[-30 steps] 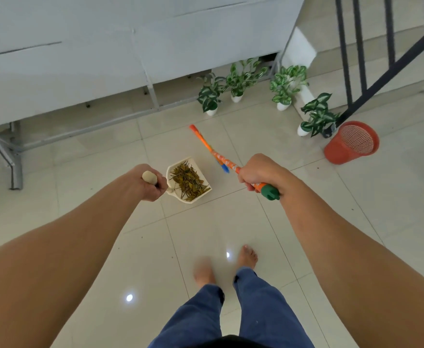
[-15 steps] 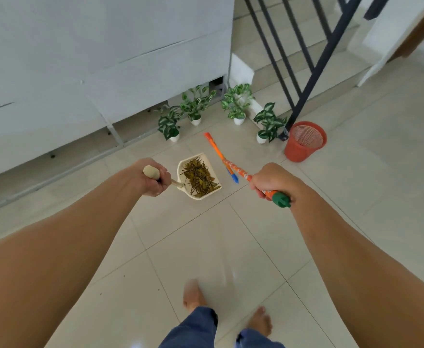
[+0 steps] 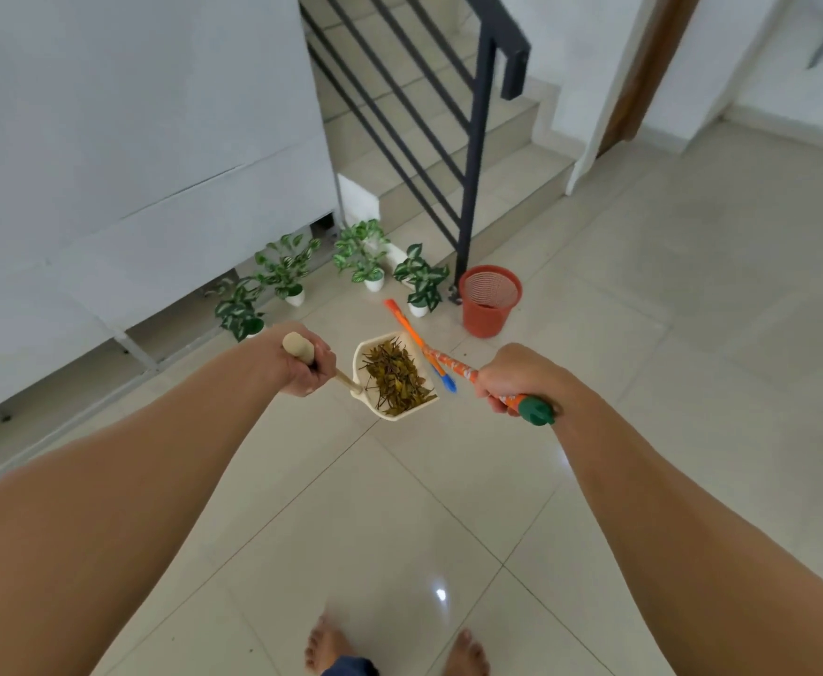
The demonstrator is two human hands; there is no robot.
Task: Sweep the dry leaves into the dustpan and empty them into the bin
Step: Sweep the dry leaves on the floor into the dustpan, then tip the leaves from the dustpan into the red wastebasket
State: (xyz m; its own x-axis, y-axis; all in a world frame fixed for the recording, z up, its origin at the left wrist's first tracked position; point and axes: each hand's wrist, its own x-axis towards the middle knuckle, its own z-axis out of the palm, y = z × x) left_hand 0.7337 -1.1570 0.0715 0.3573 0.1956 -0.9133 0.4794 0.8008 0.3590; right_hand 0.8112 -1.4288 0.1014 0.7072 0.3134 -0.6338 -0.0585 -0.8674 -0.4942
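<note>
**Head view: loaded dustpan carried level toward the red bin**

Head camera looks down past both of my forearms onto a pale tiled floor. My left hand (image 3: pixel 304 365) is clamped round the wooden handle of the dustpan (image 3: pixel 395 375), which hangs above the floor in the middle of the scene. I hold the pan roughly level, its closed rim toward me and the handle off to the left, so that the dry leaves (image 3: pixel 397 378) heaped inside do not slide out as I walk. I judge the sweeping done, since the tiles near me show no leaves, though a few dark specks lie on the floor just beyond the pan.

My right hand (image 3: pixel 512 383) is closed round the orange handle of the broom (image 3: pixel 429 356) near its green end cap. The broom angles away to the far left, its tip low toward the floor, kept to the right of the pan and clear of the load.

Beyond both hands, slightly right, the red bin (image 3: pixel 490 300) stands on the floor at the foot of the dark stair railing (image 3: pixel 470 197), well apart from the pan. Potted plants (image 3: pixel 365 258) line the wall just left of it, so I expect the tipping to need approaching from the open right side, bringing the pan's mouth over the rim before tilting.
</note>
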